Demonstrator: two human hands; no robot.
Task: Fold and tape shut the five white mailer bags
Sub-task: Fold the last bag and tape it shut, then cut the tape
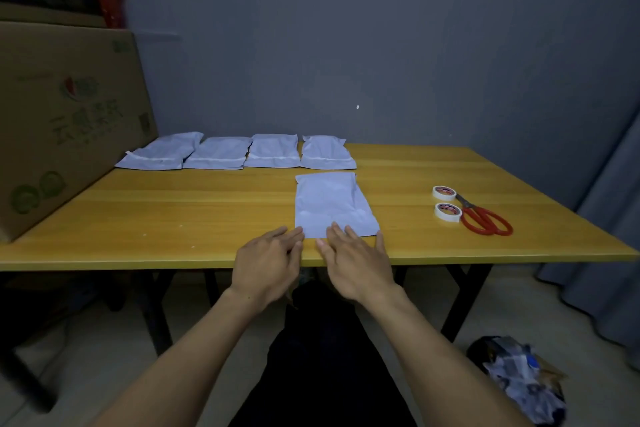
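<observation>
Yellow table [173, 211], grey wall [346, 45], cardboard box [52, 121] left. Left hand [268, 262], right hand [356, 265]: fingers straight at mailer bag [327, 201] edge.

The big cardboard box [69, 121] at the left carried the only sizeable print: a row of large pale-green Chinese characters [86, 123] across its side, too faded and blurred to read for sure (the first resembled 云). Above them sat a round red-and-green logo [79, 87], beside a faint, illegible line of small red writing. A square code-like mark [144, 121] stood near the box's right edge, and round green emblems [36, 192] lower down. Two tape rolls [444, 192] on the surface [207, 204] showed red label print, too small to read.
</observation>
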